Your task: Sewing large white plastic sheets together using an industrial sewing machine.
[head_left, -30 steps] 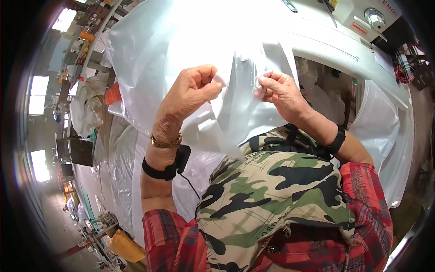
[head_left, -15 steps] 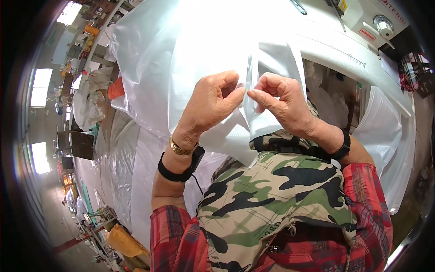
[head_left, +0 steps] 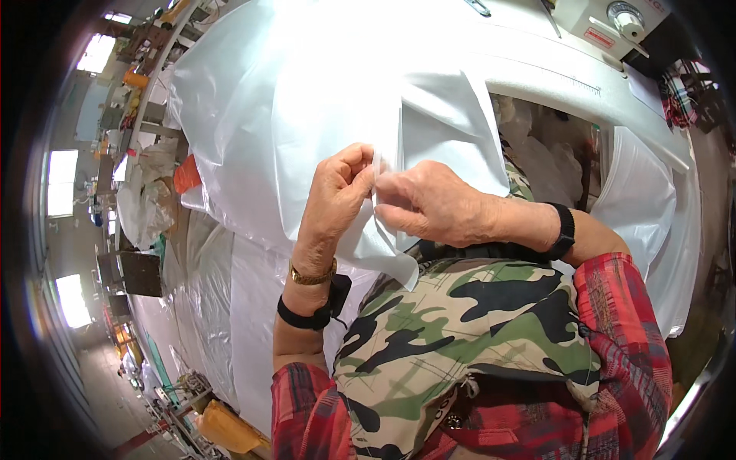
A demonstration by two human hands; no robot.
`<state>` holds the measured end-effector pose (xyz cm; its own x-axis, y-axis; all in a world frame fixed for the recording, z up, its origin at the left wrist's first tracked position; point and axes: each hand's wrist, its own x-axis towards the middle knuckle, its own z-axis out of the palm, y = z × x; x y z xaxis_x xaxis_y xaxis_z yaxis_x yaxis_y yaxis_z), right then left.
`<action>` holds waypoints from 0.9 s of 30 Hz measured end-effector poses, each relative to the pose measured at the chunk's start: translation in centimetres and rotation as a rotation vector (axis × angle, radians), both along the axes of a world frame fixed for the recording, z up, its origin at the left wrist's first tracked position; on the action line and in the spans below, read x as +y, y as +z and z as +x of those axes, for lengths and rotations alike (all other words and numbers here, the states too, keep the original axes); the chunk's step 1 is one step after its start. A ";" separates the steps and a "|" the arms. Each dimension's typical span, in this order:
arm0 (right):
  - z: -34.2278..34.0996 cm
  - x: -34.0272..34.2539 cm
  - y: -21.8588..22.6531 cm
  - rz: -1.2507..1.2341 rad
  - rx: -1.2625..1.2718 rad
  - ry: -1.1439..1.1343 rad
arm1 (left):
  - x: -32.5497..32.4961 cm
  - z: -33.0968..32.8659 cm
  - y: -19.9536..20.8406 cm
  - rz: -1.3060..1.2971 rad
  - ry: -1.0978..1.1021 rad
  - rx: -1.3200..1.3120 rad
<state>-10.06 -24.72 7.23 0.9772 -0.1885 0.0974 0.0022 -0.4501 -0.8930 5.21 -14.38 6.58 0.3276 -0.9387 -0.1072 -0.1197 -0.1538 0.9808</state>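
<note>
Glossy white plastic sheeting [head_left: 337, 92] spreads over the table and down toward my lap, its upper part washed out by glare. My left hand [head_left: 337, 192] is closed in a pinch on an upright edge of this sheet. Right beside it, my right hand [head_left: 441, 203] has its fingers curled in at the same edge, close to the left fingertips. Its index fingertip is smeared by motion, and its thumb lies a little lower. Below the hands, a loose corner of the sheet [head_left: 402, 268] hangs over the camouflage apron [head_left: 468, 314].
A white sewing machine [head_left: 606, 27] stands at the far right, behind the pale table edge [head_left: 567, 80]. Stacked white sheets [head_left: 636, 192] hang at the right. Clear plastic [head_left: 203, 284] drapes on the left, near an orange-red piece [head_left: 186, 175]. A metal tool [head_left: 479, 8] lies at the back.
My right hand has moved left and turned over toward my left fingertips. My left hand has dropped slightly and shifted left. The sheet's right-hand flap has spread wider.
</note>
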 end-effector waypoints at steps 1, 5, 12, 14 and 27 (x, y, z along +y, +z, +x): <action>0.1 0.0 0.0 0.000 -0.001 -0.009 | 0.0 -0.1 0.1 0.000 0.007 -0.012; 0.3 0.2 0.2 -0.075 0.059 0.042 | -0.2 -0.4 -0.2 -0.019 0.089 -0.024; 0.1 -0.3 -1.7 0.047 -0.140 0.035 | -0.8 0.1 -1.6 -0.014 0.104 0.119; 0.5 -0.9 -3.3 0.473 -0.099 -0.245 | -0.8 0.1 -1.5 0.020 0.132 0.173; 4.3 -1.4 -8.6 0.926 0.098 -0.168 | -0.1 1.6 -2.0 0.010 0.190 0.363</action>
